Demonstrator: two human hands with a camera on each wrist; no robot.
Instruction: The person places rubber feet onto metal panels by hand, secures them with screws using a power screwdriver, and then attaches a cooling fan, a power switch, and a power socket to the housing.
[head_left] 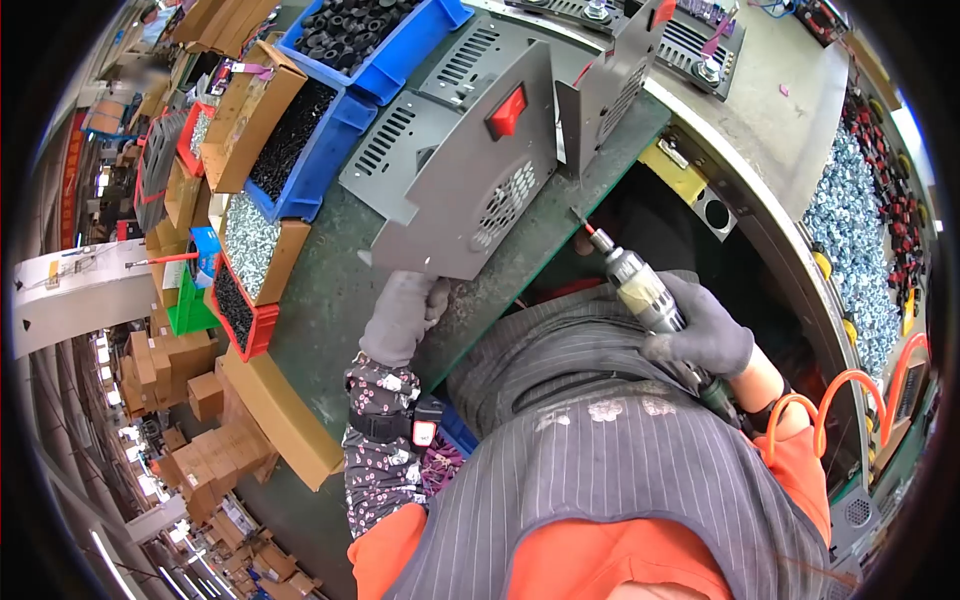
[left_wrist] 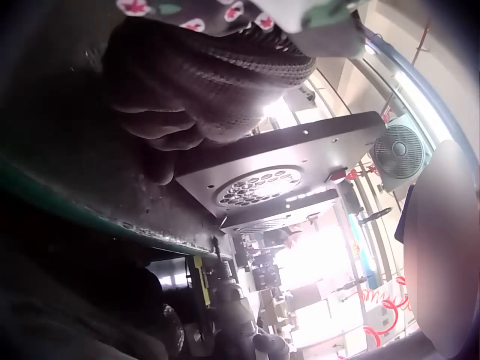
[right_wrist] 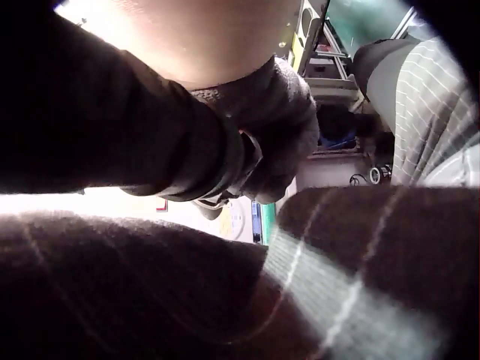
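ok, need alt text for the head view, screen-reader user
A grey-gloved left hand grips the lower edge of a grey sheet-metal panel with a red rocker switch on a green workbench; the grey-gloved right hand holds a silver power screwdriver at the bench edge.

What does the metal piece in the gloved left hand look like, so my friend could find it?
On the green workbench in the middle, the gloved left hand grips a flat grey panel by its lower edge, beside the screwdriver in the right hand. Unlike the slotted grey cover behind it, it carries a red switch and a round patch of holes.
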